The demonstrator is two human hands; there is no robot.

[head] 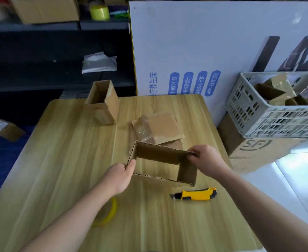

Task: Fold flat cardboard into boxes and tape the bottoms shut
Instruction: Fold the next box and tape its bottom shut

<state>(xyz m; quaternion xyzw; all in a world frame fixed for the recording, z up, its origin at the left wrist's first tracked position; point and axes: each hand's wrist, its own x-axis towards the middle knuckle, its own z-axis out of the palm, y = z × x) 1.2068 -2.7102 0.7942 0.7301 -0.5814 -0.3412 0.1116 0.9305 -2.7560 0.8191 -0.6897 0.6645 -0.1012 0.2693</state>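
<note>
The box [160, 155], a brown corrugated sleeve opened into a rectangle with raw fluted edges, is held just above the middle of the pale wood-grain bench [58, 160]. The left hand [120, 175] pinches its near-left corner, fingers [131, 163] closed on the wall. The right hand [207, 159] grips the far-right corner, fingers [195, 153] curled over the edge. Both forearms reach forward. Behind lies flat cardboard [164, 128] with glossy tape. A yellow knife [196, 194] lies in front, and a tape roll [111, 211] shows under the left forearm.

"SF" on brown carton [249, 153], "APP" on white board [204, 42]
</note>
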